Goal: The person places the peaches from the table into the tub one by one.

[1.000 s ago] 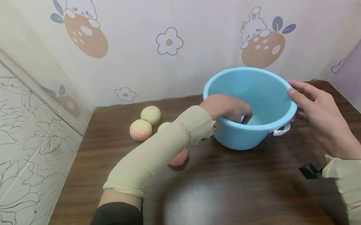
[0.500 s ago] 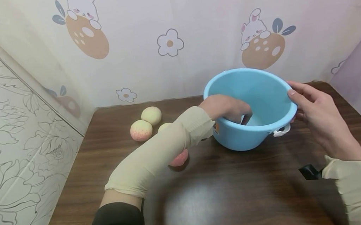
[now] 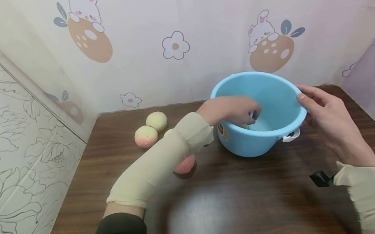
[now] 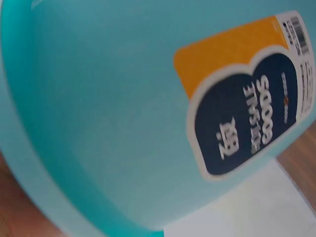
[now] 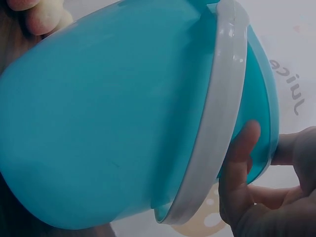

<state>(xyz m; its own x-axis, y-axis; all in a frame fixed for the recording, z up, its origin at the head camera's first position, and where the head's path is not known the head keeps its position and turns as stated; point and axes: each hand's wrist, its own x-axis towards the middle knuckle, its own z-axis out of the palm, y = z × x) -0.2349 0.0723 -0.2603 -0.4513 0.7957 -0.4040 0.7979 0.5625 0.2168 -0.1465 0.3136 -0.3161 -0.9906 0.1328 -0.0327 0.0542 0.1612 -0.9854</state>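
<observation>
A light blue plastic bucket (image 3: 252,143) stands on the dark wooden table, its white handle (image 5: 217,113) hanging at the side. My left hand (image 3: 231,109) reaches over the bucket's near left rim with fingers bent down inside; whether they hold anything is hidden. In the left wrist view the bucket wall with its orange and navy label (image 4: 247,108) fills most of the picture. My right hand (image 3: 331,116) grips the right rim, thumb on the rim and the other fingers around the outside. Left of the bucket lie several peaches (image 3: 146,136), some partly behind my left forearm.
A pinkish red peach (image 3: 185,165) lies nearer the front, just under my left forearm. Behind the table hangs a pale curtain (image 3: 177,73) with rabbit prints. A flower-patterned panel (image 3: 19,163) stands along the left side.
My left hand has drawn slightly left and up at the bucket's rim, uncovering more of the label. The right hand keeps its grip on the rim.
</observation>
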